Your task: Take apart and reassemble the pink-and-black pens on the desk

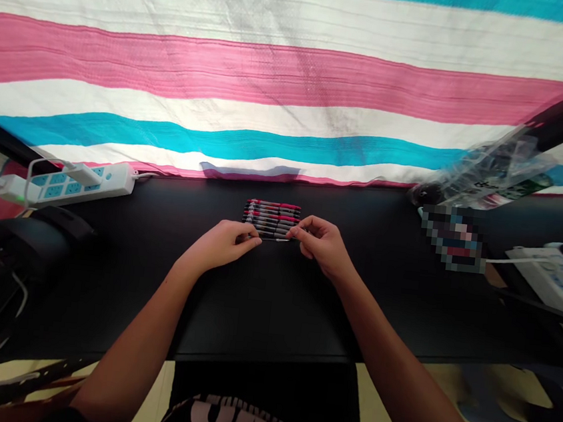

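Note:
Several red, black and grey pens (pixel 271 215) lie side by side in a row on the black table (pixel 262 303). My left hand (pixel 228 242) is at the near left corner of the row, thumb and forefinger pressed together at the end of the nearest pen. At the near right corner my right hand (pixel 322 242) pinches with its thumb and forefinger by the other end of that pen. The fingertips cover both pen ends, and a small pale part shows between the hands.
Power strips stand at the left (pixel 83 183) and right (pixel 560 281). A black object (pixel 32 238) is at the left. Clear plastic packaging (pixel 491 173) and a blurred-out device (pixel 454 239) lie at the right. A striped sheet (pixel 275 76) hangs behind the table.

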{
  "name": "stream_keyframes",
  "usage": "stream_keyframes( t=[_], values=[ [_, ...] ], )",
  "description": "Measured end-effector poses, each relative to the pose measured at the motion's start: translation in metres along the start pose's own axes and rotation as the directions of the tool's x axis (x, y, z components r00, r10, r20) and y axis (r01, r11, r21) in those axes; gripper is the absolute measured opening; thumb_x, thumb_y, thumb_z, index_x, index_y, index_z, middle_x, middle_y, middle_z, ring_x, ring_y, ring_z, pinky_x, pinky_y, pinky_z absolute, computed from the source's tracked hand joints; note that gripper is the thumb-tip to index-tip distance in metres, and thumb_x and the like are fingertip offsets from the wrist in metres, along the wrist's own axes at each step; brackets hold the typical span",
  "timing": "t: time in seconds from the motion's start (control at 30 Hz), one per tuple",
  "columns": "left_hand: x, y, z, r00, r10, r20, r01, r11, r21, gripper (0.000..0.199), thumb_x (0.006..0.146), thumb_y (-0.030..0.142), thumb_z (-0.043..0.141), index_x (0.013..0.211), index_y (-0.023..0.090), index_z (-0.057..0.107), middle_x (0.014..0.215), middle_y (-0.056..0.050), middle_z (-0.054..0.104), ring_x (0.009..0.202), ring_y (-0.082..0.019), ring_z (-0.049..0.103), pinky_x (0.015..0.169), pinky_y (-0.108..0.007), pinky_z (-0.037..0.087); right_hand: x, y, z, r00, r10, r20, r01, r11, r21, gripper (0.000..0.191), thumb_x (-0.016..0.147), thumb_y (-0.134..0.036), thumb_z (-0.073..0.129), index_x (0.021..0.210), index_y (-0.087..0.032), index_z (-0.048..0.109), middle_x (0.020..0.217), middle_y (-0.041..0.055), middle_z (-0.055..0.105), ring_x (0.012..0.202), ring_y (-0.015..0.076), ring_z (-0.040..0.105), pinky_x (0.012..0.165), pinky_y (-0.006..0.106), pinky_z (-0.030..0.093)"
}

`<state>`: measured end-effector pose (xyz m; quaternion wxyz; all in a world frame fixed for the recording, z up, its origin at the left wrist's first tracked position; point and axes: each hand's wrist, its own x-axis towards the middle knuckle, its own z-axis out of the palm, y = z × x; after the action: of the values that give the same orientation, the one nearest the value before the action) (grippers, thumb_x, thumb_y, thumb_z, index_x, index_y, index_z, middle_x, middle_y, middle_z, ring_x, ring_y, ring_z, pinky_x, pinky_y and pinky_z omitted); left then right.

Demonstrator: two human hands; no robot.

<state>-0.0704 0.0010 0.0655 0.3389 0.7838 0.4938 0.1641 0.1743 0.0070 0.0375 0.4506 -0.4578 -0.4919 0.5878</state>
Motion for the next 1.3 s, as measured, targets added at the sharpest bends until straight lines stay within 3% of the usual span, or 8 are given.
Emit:
stream_keyframes(
  t=[0.23,0.43,0.7,0.83,1.0,1.3],
  values=[
    [0.0000,-0.0009,0.0009,1.000,0.018,-0.011,-0.018,1.000,-0.011,0.023,0.094,0.037,0.056,0.100,0.022,0.073,0.070,0.002,0.065,0.065,-0.014,0.056,0.064,-0.027,0.040,0.0014,0.0026,-0.0009,1.000,0.008,-0.003,-0.008,1.000,-0.015,0.042,0.071,-0.050,0.086,0.076,-0.019,0.057,0.061,-0.0021,0.060,0.042,0.0054,0.037,0.038,0.022,0.024],
    [0.0007,-0.0026,0.0017,0.999,0.038,-0.004,-0.037,0.999,0.014,0.017,0.092,0.032,0.057,0.092,0.021,0.069,0.071,0.002,0.062,0.064,-0.014,0.055,0.062,-0.027,0.039,0.0013,0.0048,-0.0017,1.000,-0.005,0.021,0.006,0.997,-0.072,0.040,0.074,-0.052,0.083,0.076,-0.017,0.063,0.058,-0.0048,0.049,0.043,0.0055,0.037,0.040,0.023,0.025],
    [-0.0002,-0.0013,0.0003,0.999,0.004,-0.032,-0.004,1.000,0.012,0.023,0.096,0.035,0.051,0.105,0.022,0.068,0.071,0.002,0.062,0.063,-0.015,0.054,0.063,-0.027,0.040,0.0008,0.0018,-0.0028,0.999,-0.019,0.045,0.025,0.992,-0.127,0.034,0.084,-0.049,0.074,0.090,-0.017,0.064,0.067,0.0002,0.065,0.044,0.0067,0.044,0.042,0.023,0.033],
    [-0.0002,-0.0009,-0.0005,1.000,0.011,-0.029,-0.010,0.999,0.033,0.019,0.095,0.034,0.052,0.094,0.022,0.067,0.071,0.001,0.062,0.063,-0.015,0.054,0.062,-0.027,0.039,0.0008,0.0021,-0.0031,0.998,-0.022,0.058,0.030,0.990,-0.138,0.034,0.085,-0.049,0.072,0.091,-0.018,0.061,0.084,0.0067,0.075,0.043,0.0063,0.046,0.041,0.024,0.036],
    [-0.0001,-0.0021,0.0008,0.999,0.018,-0.035,-0.017,1.000,0.025,0.015,0.093,0.032,0.053,0.094,0.022,0.064,0.073,0.001,0.063,0.065,-0.015,0.055,0.062,-0.027,0.039,0.0001,0.0038,-0.0021,0.993,-0.037,0.110,0.048,0.995,-0.093,0.032,0.082,-0.045,0.075,0.090,-0.019,0.058,0.108,0.0112,0.075,0.052,0.0074,0.050,0.042,0.024,0.040],
    [0.0001,-0.0018,0.0018,1.000,0.010,-0.026,-0.010,0.999,0.031,0.015,0.093,0.032,0.053,0.094,0.022,0.064,0.072,0.001,0.063,0.064,-0.016,0.055,0.062,-0.028,0.039,-0.0004,0.0009,-0.0021,0.992,-0.038,0.124,0.061,0.981,-0.185,0.024,0.085,-0.040,0.071,0.092,-0.018,0.063,0.092,0.0069,0.075,0.048,0.0062,0.043,0.045,0.024,0.035]
  ],
)
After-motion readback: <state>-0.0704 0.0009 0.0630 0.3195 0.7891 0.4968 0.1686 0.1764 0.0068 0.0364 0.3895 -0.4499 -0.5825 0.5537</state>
